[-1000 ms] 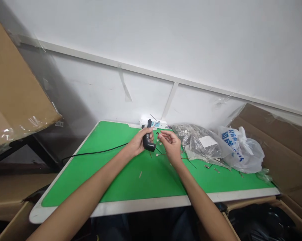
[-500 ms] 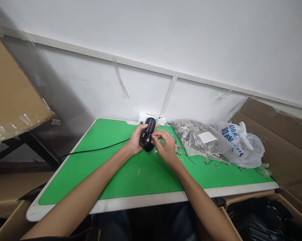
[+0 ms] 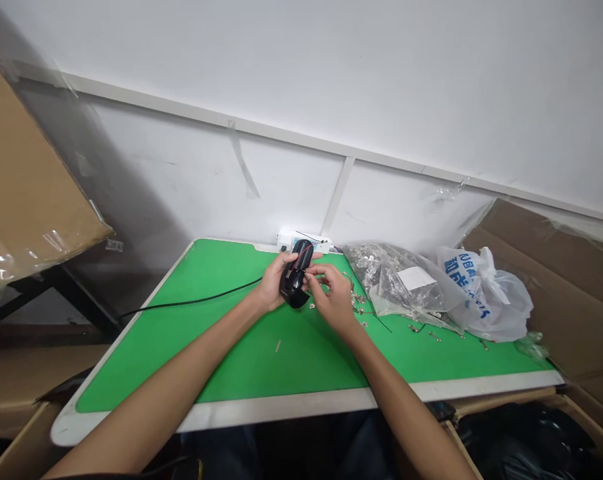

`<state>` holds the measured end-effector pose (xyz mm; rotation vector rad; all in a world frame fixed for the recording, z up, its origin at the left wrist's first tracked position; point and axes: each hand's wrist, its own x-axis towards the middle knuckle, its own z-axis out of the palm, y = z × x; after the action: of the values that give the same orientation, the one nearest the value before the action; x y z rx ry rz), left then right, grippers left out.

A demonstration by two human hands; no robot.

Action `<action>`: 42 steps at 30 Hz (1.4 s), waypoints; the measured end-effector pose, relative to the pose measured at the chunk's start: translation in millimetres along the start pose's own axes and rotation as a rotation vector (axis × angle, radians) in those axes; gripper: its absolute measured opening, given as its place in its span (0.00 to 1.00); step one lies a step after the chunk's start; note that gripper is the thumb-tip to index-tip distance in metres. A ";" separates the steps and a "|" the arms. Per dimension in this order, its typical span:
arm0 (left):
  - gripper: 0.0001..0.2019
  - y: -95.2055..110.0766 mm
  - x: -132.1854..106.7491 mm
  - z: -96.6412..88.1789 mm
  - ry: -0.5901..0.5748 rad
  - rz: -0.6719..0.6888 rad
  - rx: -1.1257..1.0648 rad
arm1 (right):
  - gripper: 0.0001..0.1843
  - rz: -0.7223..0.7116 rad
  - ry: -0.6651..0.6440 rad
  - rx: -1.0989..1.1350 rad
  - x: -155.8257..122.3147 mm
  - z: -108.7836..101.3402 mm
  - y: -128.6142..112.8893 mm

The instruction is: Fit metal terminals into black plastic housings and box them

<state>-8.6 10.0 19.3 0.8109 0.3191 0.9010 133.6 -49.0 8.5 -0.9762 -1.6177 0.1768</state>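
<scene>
My left hand grips a black handheld tool above the green mat, fingers wrapped round its body. A black cord runs from the tool leftward off the table. My right hand is closed in a pinch against the tool's right side, on a thin red and black wire lying over the tool. Small metal parts lie scattered on the mat just right of my right hand.
A white power strip sits at the table's back edge. A clear bag of metal parts and a white plastic bag with blue print lie at the right. Cardboard boxes stand on both sides.
The tool has been turned from standing upright to lying broadside in my left hand. My right hand closed in from a short gap and now pinches the wire at the tool.
</scene>
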 end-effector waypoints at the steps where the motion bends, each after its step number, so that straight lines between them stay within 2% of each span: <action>1: 0.27 0.0 -0.2 0.1 -0.004 -0.005 -0.003 | 0.06 0.007 0.007 -0.002 -0.1 -0.1 0.1; 9: 0.24 1.6 -2.0 5.7 0.020 -0.001 -0.042 | 0.06 -0.064 -0.050 -0.053 1.4 -2.4 2.8; 17: 0.21 -4.3 0.5 2.3 0.068 -0.012 -0.004 | 0.05 -0.125 -0.097 -0.174 1.9 -5.8 8.6; 27: 0.24 -7.1 -4.2 5.1 0.002 0.020 0.029 | 0.05 -0.200 -0.105 -0.228 1.6 -6.7 7.2; 30: 0.23 -7.7 -4.4 7.0 0.016 0.026 0.020 | 0.05 -0.212 -0.114 -0.247 2.6 -7.3 8.4; 34: 0.22 -8.5 -3.5 9.8 0.043 0.030 0.007 | 0.05 -0.208 -0.115 -0.220 5.3 -9.4 9.5; 39: 0.23 -8.2 -4.7 13.3 0.012 0.057 -0.004 | 0.06 -0.188 -0.103 -0.143 7.0 -12.6 9.1; 42: 0.24 -8.4 -8.7 16.3 -0.004 0.080 0.002 | 0.06 -0.232 -0.091 -0.136 6.0 -13.9 7.6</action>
<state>0.1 -7.9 23.3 0.8321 0.2863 0.9739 149.5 -45.5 12.8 -0.8842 -1.8314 -0.0485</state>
